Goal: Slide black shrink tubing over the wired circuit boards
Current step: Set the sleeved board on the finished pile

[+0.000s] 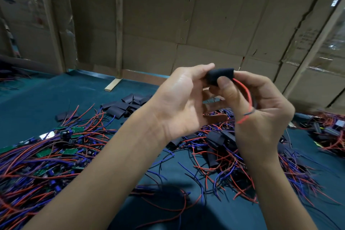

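Both up together, clamped on one black tube [220, 76]: left hand [183, 102] pinched its near end, right hand [261, 110] gripped the far end, red wire [246, 93] trailing.

Bare forearms [104, 164] — no sleeves.

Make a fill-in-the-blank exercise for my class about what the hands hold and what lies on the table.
1. Both hands grip a piece of ____ tubing.
2. A ____ wire leaves the tubing beside the right hand.
3. The left hand holds the tubing above a ____ table cover.
4. Spare tubing pieces lie ____ the hands.

Missing words: black; red; teal; behind
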The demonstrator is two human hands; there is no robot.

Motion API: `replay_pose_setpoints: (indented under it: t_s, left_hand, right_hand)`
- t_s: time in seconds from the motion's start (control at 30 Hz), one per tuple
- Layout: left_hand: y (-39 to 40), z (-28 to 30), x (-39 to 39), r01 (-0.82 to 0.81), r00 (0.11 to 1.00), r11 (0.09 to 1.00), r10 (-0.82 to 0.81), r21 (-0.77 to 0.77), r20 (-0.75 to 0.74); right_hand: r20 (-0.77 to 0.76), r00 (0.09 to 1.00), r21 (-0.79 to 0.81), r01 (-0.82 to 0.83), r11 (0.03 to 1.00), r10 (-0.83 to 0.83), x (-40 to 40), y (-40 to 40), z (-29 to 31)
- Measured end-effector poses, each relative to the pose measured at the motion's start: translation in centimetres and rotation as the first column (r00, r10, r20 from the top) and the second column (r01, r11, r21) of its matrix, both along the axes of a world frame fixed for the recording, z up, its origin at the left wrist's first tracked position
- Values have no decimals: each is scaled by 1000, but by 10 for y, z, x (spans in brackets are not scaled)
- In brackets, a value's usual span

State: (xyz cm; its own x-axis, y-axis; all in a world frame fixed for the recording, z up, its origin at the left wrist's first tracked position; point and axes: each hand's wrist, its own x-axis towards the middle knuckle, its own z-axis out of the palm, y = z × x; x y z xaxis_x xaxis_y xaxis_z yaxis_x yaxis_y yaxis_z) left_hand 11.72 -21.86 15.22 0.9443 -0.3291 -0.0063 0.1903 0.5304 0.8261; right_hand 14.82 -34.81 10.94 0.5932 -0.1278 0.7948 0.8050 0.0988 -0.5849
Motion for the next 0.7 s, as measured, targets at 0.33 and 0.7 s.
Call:
replay_pose_setpoints:
  t_s: [0.33, 0.7]
  left_hand:
    - [2, -13, 16, -13, 990, 978, -17, -209, -140]
    - [-3, -14, 21, -94, 993, 979, 104, -182, 47]
  right_hand:
    - [-167, 955, 318, -183, 930, 245, 9, -21, 17]
    - [-247, 848, 347, -374, 860, 469, 17, -29, 19]
